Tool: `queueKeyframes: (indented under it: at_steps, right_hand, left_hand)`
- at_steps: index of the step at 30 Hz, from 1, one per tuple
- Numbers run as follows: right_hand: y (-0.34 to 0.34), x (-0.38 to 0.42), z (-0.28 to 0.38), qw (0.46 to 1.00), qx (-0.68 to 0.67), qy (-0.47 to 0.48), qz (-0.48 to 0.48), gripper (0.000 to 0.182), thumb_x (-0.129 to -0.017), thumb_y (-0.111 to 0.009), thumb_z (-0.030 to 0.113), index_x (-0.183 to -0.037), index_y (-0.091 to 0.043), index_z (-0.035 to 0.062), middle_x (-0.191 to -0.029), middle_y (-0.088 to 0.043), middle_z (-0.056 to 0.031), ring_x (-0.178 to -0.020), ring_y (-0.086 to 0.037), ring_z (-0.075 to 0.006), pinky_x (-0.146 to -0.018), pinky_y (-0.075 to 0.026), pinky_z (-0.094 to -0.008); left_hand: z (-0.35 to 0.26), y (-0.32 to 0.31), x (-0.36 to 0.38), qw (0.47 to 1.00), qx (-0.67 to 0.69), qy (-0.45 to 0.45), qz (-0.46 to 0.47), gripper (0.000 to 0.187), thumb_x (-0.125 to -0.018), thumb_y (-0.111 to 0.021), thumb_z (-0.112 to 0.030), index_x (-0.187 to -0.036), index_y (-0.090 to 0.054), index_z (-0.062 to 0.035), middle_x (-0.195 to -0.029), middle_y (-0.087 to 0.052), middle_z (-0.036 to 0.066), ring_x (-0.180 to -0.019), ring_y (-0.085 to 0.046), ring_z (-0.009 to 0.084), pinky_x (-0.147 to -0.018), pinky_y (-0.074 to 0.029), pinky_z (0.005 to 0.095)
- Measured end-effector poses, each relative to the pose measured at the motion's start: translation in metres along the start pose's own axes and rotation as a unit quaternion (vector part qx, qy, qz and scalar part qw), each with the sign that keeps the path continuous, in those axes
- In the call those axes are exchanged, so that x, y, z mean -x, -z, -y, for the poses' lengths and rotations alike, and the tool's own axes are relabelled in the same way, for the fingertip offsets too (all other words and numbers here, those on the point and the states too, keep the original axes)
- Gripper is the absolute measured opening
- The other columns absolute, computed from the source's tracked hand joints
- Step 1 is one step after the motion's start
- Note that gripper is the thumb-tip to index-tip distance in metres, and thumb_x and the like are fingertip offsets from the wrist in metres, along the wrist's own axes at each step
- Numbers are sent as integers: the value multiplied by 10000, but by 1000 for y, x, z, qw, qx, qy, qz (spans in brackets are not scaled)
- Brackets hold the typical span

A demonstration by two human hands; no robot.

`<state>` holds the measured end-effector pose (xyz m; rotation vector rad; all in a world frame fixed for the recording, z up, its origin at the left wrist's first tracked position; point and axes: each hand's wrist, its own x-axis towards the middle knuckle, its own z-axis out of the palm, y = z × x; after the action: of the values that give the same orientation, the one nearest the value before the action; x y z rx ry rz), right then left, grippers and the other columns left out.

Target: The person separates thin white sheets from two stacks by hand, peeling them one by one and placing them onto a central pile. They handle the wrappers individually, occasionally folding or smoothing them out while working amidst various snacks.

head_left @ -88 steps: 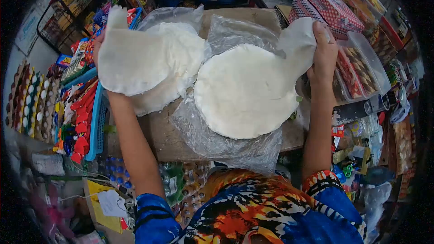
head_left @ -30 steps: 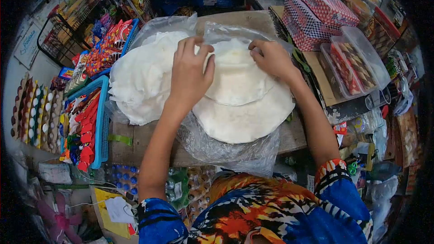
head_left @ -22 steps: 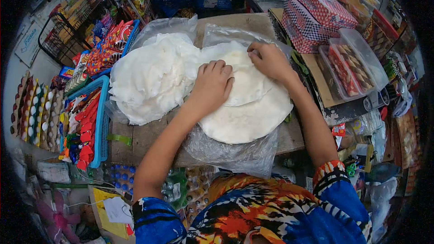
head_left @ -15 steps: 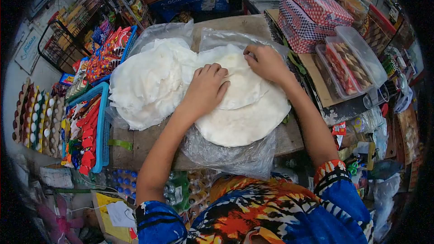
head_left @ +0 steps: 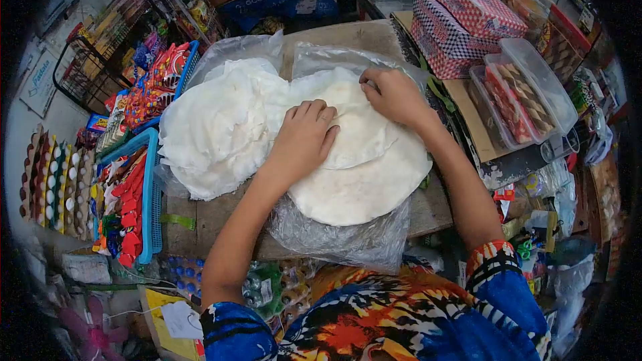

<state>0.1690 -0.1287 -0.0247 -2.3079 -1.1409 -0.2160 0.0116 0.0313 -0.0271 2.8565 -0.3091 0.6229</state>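
Note:
Two stacks of thin round white wrappers, like spring roll wrappers, lie on clear plastic sheets on a wooden table. My left hand [head_left: 304, 135] rests on the right stack [head_left: 358, 190], fingers stretched and lying flat. At the far right edge of a smaller wrapper [head_left: 351, 140] on top of that stack, my right hand [head_left: 396, 97] has its thumb and fingers pinched together on the sheet. Wrinkled, overlapping wrappers make up the left stack [head_left: 210, 130]. Beneath the right stack, the clear plastic [head_left: 348, 244] shows along the near side.
Blue baskets [head_left: 152, 194] of packaged snacks and egg trays [head_left: 57, 184] stand on the left. On the right are checkered boxes [head_left: 461, 27] and a clear container [head_left: 521, 103] of stick-shaped snacks. A green strip [head_left: 178, 221] lies on the wooden table [head_left: 214, 217]; bottles are below its near edge.
The view has shifted slightly. My left hand stays flat on the stack, and my right hand has moved only a little along the top wrapper's edge.

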Motion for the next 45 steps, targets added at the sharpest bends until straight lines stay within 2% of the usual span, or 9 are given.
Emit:
queueKeyframes:
  at_steps: [35,38,40,45]
  right_hand:
    - [-2,-1,0,1000,-1,8,7,215,-842,-534,197,-939,-649,43,-818,-645,-214,-791,-624,-386,-724,-483,-483]
    - [-3,-2,-2,1000,5,9,3,213,-840,-538,199,-942,-650,49,-821,-647,-208,-793,-625,-383,-729,-481,-479]
    - [-4,-2,-3,1000,-6,12,8,228,-839,-571,180,-984,-642,19,-841,-645,-224,-786,-615,-386,-716,-467,-437]
    - [-5,-4,-4,1000,-9,10,9,220,-837,-576,183,-981,-640,30,-827,-646,-215,-763,-617,-370,-694,-466,-429]
  left_hand:
    - [0,0,0,1000,-12,1,10,262,-863,-564,-162,-1082,-545,-19,-1105,-543,147,-1053,-510,313,-912,-395,402]
    - [1,-2,1,1000,-18,-4,0,260,-863,-564,-160,-1080,-543,-19,-1099,-545,146,-1047,-511,311,-909,-396,402]
    - [0,-1,1,1000,-20,-2,2,257,-861,-567,-159,-1074,-541,-19,-1092,-545,145,-1047,-511,308,-905,-398,401]
    - [3,0,0,1000,0,10,4,254,-852,-577,-162,-1061,-545,-22,-1086,-546,141,-1051,-512,306,-902,-400,402]
